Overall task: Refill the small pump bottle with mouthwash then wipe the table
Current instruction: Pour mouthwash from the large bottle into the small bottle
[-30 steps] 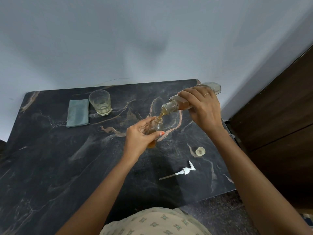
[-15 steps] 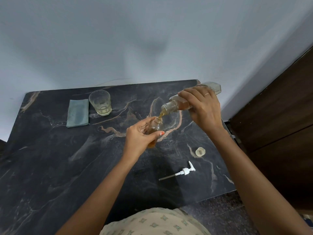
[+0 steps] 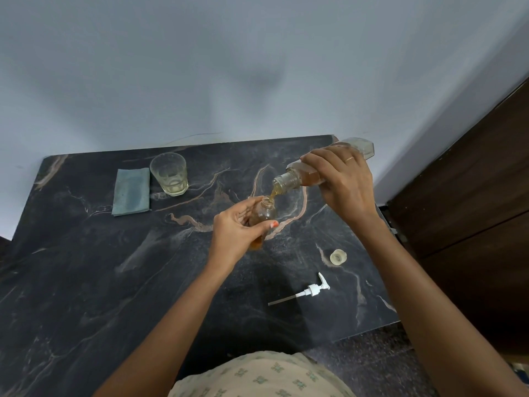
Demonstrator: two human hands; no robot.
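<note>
A: What's biggest?
B: Black marble-look table (image 3: 86, 282) w/ pinkish veins. Next, large clear mouthwash bottle (image 3: 306, 174) w/ amber liquid, tipped nearly flat, neck down-left; right hand (image 3: 340, 181) wrapped round its body.
A: Pouring?
B: Yes, thin amber stream from its mouth into the small clear pump bottle (image 3: 264, 214), which sits mid-table, upright, slightly tilted, amber liquid low inside, neck open. Left hand (image 3: 237, 230) curled round it, thumb across front.
A: Rest?
B: Clear ribbed drinking glass (image 3: 169, 174) far left; folded grey-green cloth (image 3: 131, 191) just beside it. White pump head w/ dip tube (image 3: 303, 292) lies flat near right; small clear cap (image 3: 338, 257) above that.
</note>
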